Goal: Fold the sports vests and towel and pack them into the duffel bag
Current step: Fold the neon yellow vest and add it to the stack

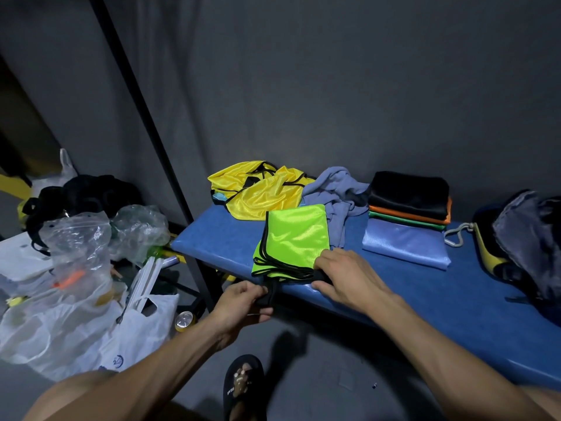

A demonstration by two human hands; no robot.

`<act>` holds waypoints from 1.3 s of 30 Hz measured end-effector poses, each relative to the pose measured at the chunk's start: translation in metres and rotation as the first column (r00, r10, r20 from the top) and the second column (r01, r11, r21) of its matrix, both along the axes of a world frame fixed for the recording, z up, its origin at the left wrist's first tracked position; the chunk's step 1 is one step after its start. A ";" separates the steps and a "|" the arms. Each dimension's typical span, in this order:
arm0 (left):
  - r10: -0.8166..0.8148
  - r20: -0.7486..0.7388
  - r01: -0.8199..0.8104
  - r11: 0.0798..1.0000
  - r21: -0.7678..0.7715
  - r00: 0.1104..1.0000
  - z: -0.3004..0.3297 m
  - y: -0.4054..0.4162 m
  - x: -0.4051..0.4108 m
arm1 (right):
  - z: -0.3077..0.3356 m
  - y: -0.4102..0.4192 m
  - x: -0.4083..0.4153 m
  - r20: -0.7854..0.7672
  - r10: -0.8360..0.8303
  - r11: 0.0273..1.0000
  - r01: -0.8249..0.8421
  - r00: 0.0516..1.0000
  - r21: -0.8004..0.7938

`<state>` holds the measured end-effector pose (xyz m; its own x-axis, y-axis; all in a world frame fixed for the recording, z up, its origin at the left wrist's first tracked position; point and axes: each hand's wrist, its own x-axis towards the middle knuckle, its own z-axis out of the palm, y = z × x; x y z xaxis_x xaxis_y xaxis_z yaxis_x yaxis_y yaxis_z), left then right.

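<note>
The fingers of the left hand (243, 302) were curled round a black strap or trim end hanging off the counter's front edge, seemingly to tuck it under. The right hand (343, 275) lay flat, its fingers straight and slightly spread, pressing the near corner of the lime-green vest (294, 238), probably to keep the fold from springing open.

That vest sat folded near the front edge of the blue padded counter (394, 287). Behind it lay a crumpled yellow vest (258, 192) and a bunched grey-blue towel (337, 192), both still unfolded. To the right stood a neat stack of folded vests (408, 208), black on top. Further right the duffel bag (528, 238) rested at the counter's end; I couldn't tell whether it was open.

A dark curtain-like wall (334, 86) backed the counter, and plastic bags (76, 284) cluttered the floor at left.
</note>
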<state>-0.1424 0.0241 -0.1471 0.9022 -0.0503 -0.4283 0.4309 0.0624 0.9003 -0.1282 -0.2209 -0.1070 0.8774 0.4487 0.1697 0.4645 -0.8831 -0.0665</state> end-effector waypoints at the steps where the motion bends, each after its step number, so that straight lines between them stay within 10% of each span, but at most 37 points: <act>1: 0.019 0.032 -0.019 1.000 0.007 0.999 -0.001 0.002 -0.001 | 0.001 0.000 0.000 0.000 0.000 1.000 0.000 1.000 0.002; 8: -0.103 0.253 0.070 0.988 0.139 0.962 0.002 0.011 -0.012 | 0.001 0.001 -0.001 0.004 -0.005 1.000 0.005 1.000 -0.009; 15: -0.415 0.454 0.074 0.797 0.600 0.789 0.005 0.024 -0.017 | 0.002 0.002 -0.002 -0.001 -0.007 1.000 0.007 1.000 -0.008; 22: -0.849 0.465 -0.440 0.328 0.836 0.251 0.038 0.037 0.007 | 0.002 0.002 -0.002 -0.006 -0.010 1.000 0.010 1.000 -0.006; 26: -0.973 0.204 -0.257 0.171 0.951 0.109 0.054 0.040 0.034 | 0.002 0.003 -0.001 -0.005 -0.009 1.000 0.009 1.000 -0.012; 32: -0.970 0.118 0.116 0.145 0.983 0.211 0.052 0.033 0.045 | 0.000 0.001 -0.001 0.015 -0.008 1.000 0.009 1.000 -0.025; 39: -0.785 0.326 0.225 0.499 0.837 0.527 0.054 0.032 0.067 | -0.001 0.002 0.000 0.006 0.001 1.000 -0.001 1.000 -0.020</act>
